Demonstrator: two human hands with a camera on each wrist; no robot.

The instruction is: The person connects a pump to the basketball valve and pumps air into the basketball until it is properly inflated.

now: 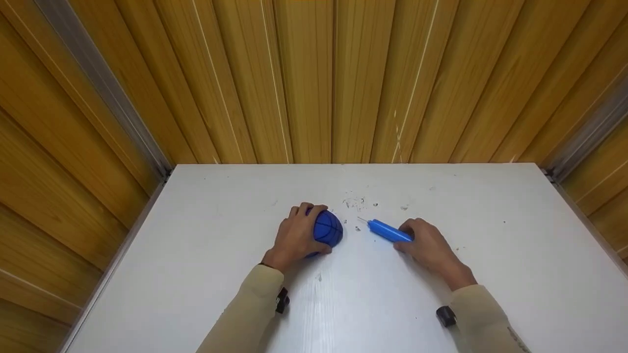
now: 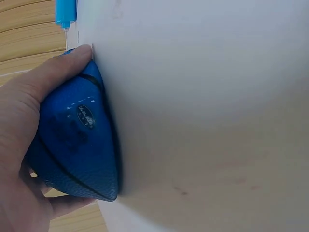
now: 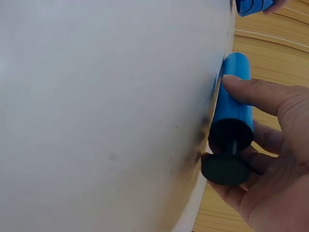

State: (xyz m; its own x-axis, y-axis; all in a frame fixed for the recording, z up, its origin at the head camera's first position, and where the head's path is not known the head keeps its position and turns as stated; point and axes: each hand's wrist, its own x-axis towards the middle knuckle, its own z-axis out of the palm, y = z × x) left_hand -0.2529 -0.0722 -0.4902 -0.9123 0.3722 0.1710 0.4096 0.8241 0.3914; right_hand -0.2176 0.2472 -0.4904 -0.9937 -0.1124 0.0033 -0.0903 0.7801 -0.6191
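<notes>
A deflated blue ball [image 1: 327,228] with black seam lines, like a small basketball, sits on the white table. My left hand [image 1: 294,238] grips it from the left, thumb on the near side and fingers over the far side. The left wrist view shows the ball [image 2: 77,130] partly collapsed, with an oval logo. To the right, my right hand [image 1: 429,245] holds a blue hand pump [image 1: 388,230] by its rear part. Its thin needle [image 1: 362,219] points toward the ball, a short gap away. In the right wrist view the pump's black handle [image 3: 226,168] shows behind the barrel.
The white table [image 1: 196,255] has small dark marks [image 1: 355,202] beyond the hands. Yellow wood-patterned panels [image 1: 304,83] rise behind its far edge and along both sides. Black wrist cameras sit at both sleeves.
</notes>
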